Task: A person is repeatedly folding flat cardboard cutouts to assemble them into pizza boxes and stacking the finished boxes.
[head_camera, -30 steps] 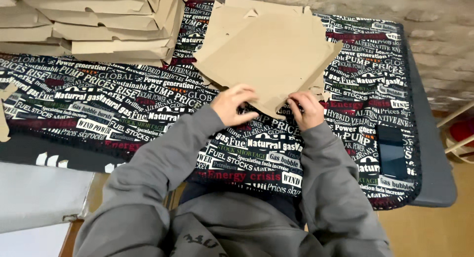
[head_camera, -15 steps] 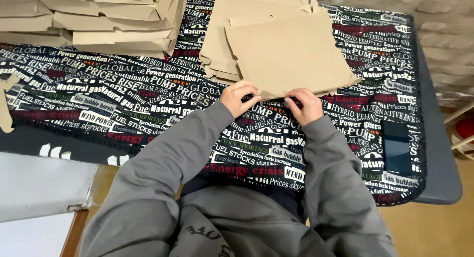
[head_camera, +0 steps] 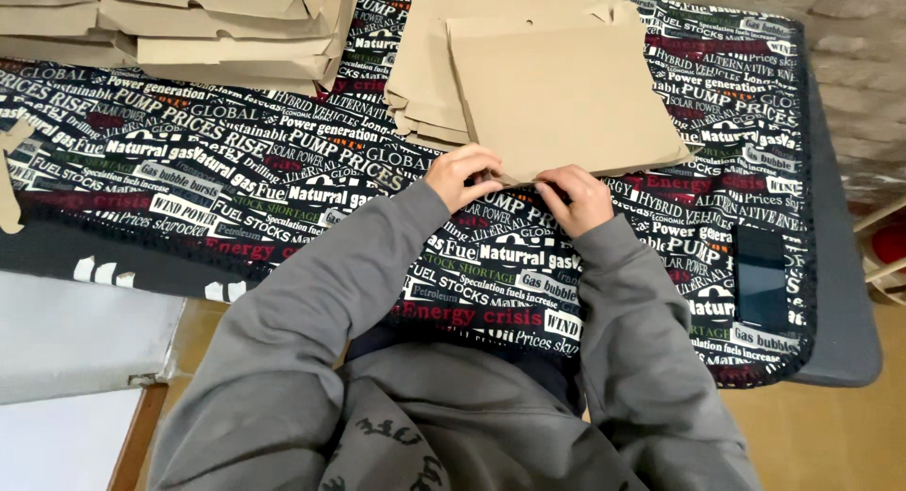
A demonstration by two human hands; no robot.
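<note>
Head view: the left hand (head_camera: 460,173) and right hand (head_camera: 578,196) each pinch the near edge of one cardboard sheet (head_camera: 566,99). It lies on a pile of flat sheets (head_camera: 420,76); one phone (head_camera: 760,279) rests on the tablecloth (head_camera: 236,170).

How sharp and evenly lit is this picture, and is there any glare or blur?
Head view: soft, even light, no glare; the cardboard sheet and both hands, left hand and right hand, look sharp, with only faint shadows under the cardboard; the dark phone shows no reflection; straight table edges bend slightly near the corners.
</note>
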